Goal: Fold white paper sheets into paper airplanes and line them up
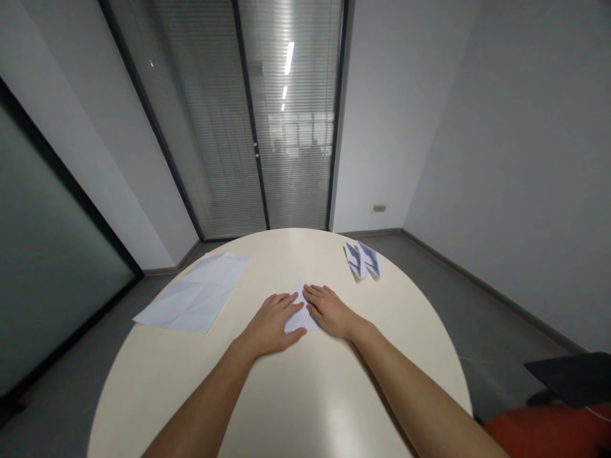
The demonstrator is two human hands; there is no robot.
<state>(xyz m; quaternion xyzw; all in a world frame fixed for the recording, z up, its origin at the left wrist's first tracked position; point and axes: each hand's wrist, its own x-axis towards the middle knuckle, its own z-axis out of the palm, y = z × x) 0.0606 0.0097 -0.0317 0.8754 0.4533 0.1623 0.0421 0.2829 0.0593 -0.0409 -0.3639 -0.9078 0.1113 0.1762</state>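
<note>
We rest left hand [273, 326] flat, fingers spread, right hand [333, 312] flat, fingers closer, on small white paper [300, 322]; we pinch nothing. Paper lies on round table [286, 394] before us. Big creased paper [195, 296] at left; two folded papers [371, 261] far right.

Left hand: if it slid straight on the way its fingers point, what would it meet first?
Probably the right hand, at its fingers, just across the small white paper; the gap is unclear.
</note>
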